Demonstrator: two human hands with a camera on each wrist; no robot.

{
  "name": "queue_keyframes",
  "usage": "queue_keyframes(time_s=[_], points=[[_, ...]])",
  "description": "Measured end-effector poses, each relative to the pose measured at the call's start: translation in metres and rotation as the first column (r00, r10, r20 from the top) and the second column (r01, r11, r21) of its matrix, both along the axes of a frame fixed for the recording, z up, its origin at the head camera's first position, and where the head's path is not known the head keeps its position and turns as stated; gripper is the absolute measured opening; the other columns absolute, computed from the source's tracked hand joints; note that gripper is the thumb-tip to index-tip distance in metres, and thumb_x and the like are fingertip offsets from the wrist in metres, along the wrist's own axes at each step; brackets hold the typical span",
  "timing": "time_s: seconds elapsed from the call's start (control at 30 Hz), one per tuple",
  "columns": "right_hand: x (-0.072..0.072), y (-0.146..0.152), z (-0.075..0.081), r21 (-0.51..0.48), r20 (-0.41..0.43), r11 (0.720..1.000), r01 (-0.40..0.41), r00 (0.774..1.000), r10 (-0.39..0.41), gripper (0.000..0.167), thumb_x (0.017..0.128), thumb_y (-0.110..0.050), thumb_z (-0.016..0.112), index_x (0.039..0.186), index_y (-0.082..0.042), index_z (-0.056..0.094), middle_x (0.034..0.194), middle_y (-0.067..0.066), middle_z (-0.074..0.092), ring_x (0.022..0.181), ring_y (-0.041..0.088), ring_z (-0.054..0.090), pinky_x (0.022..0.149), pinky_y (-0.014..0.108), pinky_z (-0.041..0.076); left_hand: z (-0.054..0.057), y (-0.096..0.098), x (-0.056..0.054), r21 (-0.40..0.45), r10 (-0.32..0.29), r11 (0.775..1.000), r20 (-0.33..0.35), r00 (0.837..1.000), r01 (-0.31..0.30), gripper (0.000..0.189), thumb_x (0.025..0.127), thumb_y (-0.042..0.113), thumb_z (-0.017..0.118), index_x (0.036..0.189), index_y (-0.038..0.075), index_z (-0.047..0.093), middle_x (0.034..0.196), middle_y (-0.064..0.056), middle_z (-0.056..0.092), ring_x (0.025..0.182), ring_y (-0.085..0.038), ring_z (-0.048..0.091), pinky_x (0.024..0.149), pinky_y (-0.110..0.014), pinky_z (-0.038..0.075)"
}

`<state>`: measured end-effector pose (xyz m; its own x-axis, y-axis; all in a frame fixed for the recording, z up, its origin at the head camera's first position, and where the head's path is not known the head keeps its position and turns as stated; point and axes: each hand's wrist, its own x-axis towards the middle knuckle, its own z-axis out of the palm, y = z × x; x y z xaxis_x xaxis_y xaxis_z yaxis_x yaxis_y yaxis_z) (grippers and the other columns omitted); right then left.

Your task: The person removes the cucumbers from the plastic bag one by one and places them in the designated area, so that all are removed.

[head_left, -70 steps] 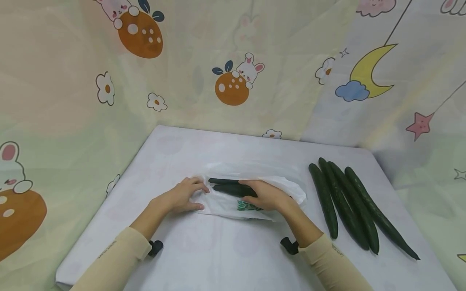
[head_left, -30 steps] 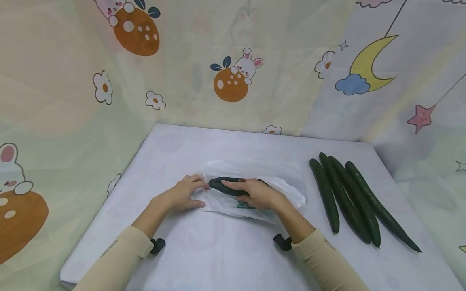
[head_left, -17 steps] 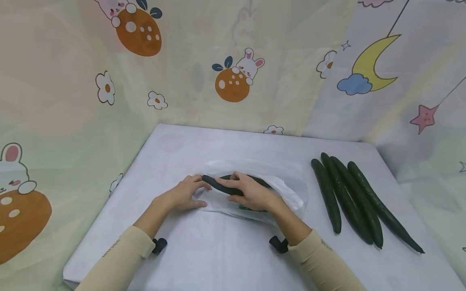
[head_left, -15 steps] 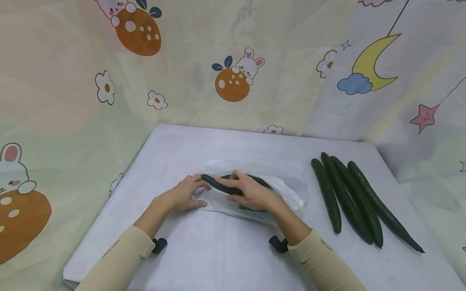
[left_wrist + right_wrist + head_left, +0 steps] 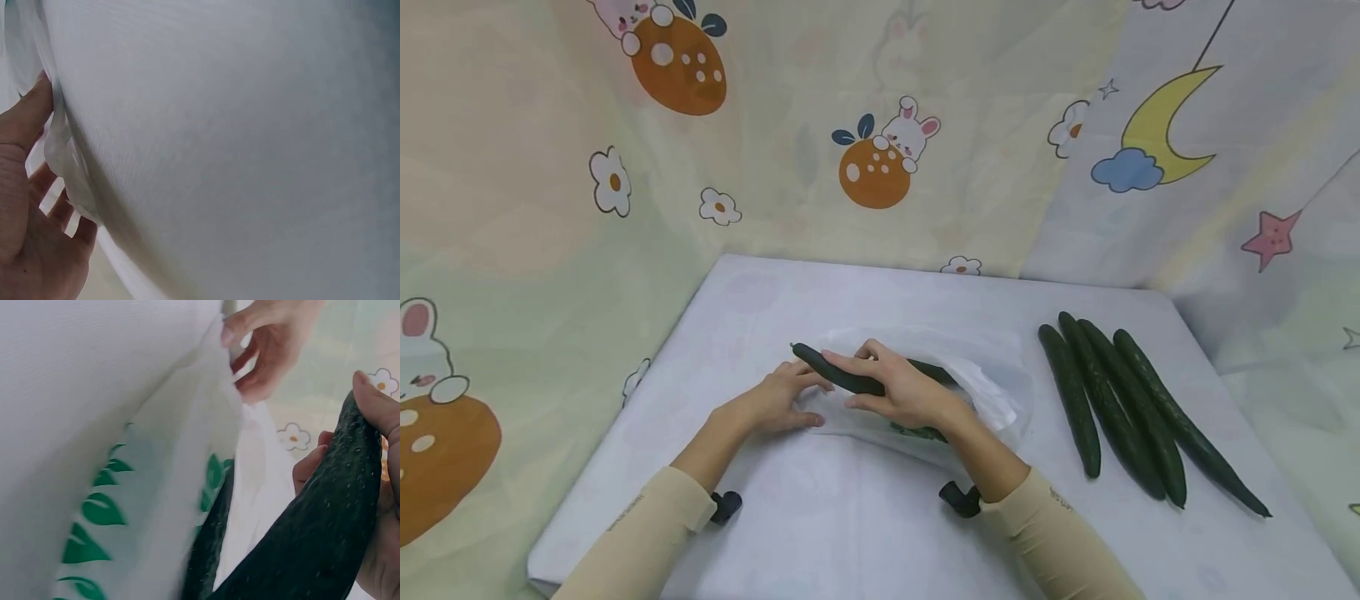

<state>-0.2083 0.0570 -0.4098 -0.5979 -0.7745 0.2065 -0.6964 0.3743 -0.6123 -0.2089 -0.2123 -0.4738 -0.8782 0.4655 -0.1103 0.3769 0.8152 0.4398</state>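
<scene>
My right hand holds a dark green cucumber, its stem end pointing up and left above the left hand. In the right wrist view that cucumber rises out of a white plastic bag printed with green leaves. Another cucumber lies inside the bag; its far part shows beyond the right hand in the head view. My left hand pinches the bag's left edge, thumb on one side and fingers on the other, as the left wrist view of this hand shows.
Several loose cucumbers lie side by side at the right of the white table. A cartoon-printed cloth hangs behind and beside the table. Small black wrist cameras sit below both wrists.
My right hand has moved left and up, carrying the cucumber with it, so its stem end now passes over the left hand. The left hand has stayed at the bag's edge.
</scene>
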Motion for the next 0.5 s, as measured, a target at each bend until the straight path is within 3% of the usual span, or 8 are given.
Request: queue_keyframes(time_s=[0.2, 0.5], points=[[0.002, -0.004, 0.008, -0.037, 0.001, 0.998, 0.056, 0.998, -0.056, 0.071, 0.097, -0.034, 0.072, 0.158, -0.043, 0.035, 0.117, -0.008, 0.050, 0.081, 0.010, 0.053, 0.067, 0.026, 0.049, 0.000, 0.000, 0.002, 0.020, -0.012, 1.000, -0.005, 1.000, 0.012, 0.045, 0.087, 0.036, 0.082, 0.128, 0.031, 0.065, 0.150, 0.002, 0.048, 0.142, -0.032, 0.039, 0.112, -0.062, 0.037], [0.004, -0.008, 0.022, -0.163, -0.060, 0.981, 0.102, 0.992, -0.113, 0.072, 0.094, -0.031, 0.077, 0.157, -0.029, 0.042, 0.108, -0.002, 0.055, 0.084, 0.011, 0.051, 0.069, 0.027, 0.047, 0.001, 0.000, 0.002, 0.000, -0.007, 1.000, 0.005, 1.000, 0.007, 0.048, 0.087, 0.036, 0.082, 0.131, 0.031, 0.062, 0.153, -0.004, 0.046, 0.144, -0.035, 0.037, 0.113, -0.063, 0.035]])
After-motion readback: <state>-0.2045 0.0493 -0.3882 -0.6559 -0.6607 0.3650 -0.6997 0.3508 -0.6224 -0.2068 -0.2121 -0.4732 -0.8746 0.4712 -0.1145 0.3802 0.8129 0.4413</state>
